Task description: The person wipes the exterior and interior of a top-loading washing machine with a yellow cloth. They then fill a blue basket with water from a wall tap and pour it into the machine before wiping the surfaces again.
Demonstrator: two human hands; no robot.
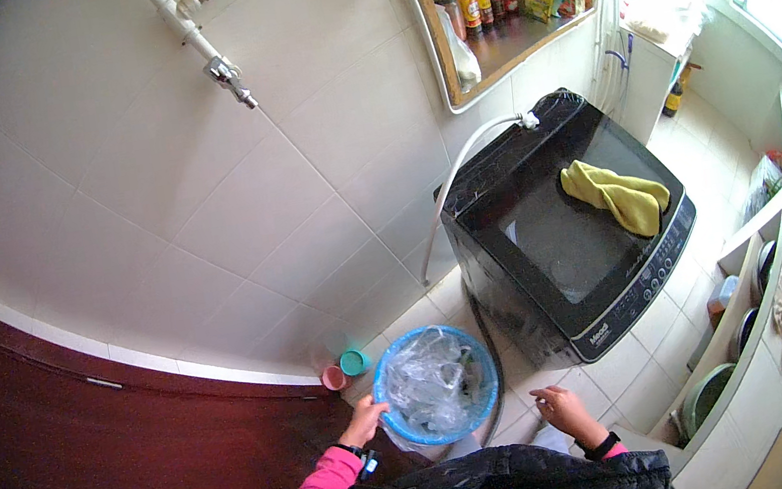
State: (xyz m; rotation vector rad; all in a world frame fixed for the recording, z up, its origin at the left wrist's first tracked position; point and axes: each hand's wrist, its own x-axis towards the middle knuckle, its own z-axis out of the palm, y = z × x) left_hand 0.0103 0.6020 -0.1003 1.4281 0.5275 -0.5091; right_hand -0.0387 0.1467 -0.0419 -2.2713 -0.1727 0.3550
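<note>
My left hand (368, 419) grips the left rim of a round blue plastic basin (494, 388). Crumpled clear plastic bags (431, 383) fill the basin, and some darker bits lie among them. To the basin's right, my right hand (561, 407) hangs above the floor tiles, fingers partly bent, touching nothing that I can see. A pink cup (334, 378) and a green cup (354, 362) stand by the wall just beyond the basin. Past my right hand is a black top-loading washing machine (551, 251) with a folded yellow cloth (619, 195) on its lid.
A grey hose (458, 158) runs from the machine, and a dark hose (482, 322) lies behind the basin. A dark red door (128, 466) is at left. Bottles (468, 1) and packets fill a wall niche. At right, a counter (752, 380) has pans on its lower shelf.
</note>
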